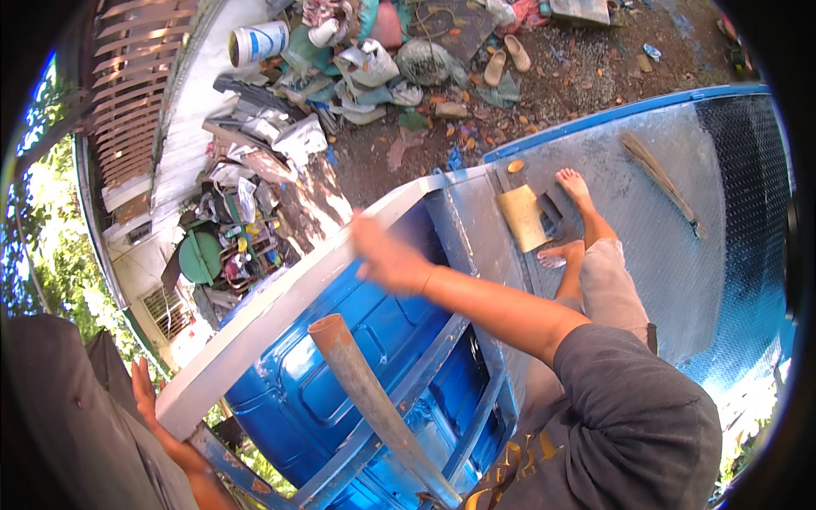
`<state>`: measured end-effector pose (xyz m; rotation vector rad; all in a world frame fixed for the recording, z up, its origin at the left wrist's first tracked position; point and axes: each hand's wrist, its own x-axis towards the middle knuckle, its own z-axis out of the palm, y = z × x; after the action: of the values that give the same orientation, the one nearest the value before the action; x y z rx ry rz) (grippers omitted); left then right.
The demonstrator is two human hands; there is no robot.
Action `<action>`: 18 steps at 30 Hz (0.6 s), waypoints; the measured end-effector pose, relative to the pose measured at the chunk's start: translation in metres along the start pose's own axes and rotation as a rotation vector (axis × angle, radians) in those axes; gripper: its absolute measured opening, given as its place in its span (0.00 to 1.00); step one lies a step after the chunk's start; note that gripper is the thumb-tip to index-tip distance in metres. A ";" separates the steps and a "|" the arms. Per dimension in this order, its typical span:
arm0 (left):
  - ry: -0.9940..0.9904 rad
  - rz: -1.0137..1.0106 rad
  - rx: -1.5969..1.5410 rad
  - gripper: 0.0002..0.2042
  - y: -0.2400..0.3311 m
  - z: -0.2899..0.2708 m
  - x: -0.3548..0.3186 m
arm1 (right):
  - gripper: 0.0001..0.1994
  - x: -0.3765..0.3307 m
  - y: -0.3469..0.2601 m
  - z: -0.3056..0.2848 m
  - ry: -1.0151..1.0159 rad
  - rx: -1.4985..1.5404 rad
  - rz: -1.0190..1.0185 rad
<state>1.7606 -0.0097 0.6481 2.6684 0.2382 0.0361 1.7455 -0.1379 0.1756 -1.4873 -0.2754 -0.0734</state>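
A long off-white beam (pixel 289 306) slants across the middle, along the top of a glossy blue metal panel (pixel 340 374). My right hand (pixel 382 255) is over the beam's upper part, smeared by motion; its grip is hidden by the blur. Near the beam's lower left end, my left hand (pixel 149 399) lies against its outer side, fingers stretched out and pointing up. A worn grey metal pipe (pixel 361 378) rises between my arms, in front of blue metal bars (pixel 425 365).
My bare feet (pixel 574 185) stand on a grey metal bed beside a yellowish block (pixel 522 218) and a stick broom (pixel 659 178). Below lie a white bucket (pixel 259 42), heaped sacks (pixel 370 64), tan clogs (pixel 507 59) and a green round lid (pixel 201 257). Grey-brown cloth (pixel 55 416) fills the left edge.
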 end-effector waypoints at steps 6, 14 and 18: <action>-0.014 -0.013 -0.121 0.34 -0.030 -0.017 -0.008 | 0.39 -0.004 -0.072 0.006 -0.088 0.135 -0.151; -0.024 0.012 -0.051 0.37 -0.057 -0.043 0.010 | 0.37 0.002 -0.079 0.011 -0.054 0.180 0.022; -0.060 0.012 0.022 0.39 -0.039 -0.050 0.018 | 0.35 -0.006 0.002 0.000 -0.026 0.123 0.141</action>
<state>1.7687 0.0497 0.6750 2.6878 0.2049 -0.0431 1.7396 -0.1382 0.1724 -1.3819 -0.1919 0.0752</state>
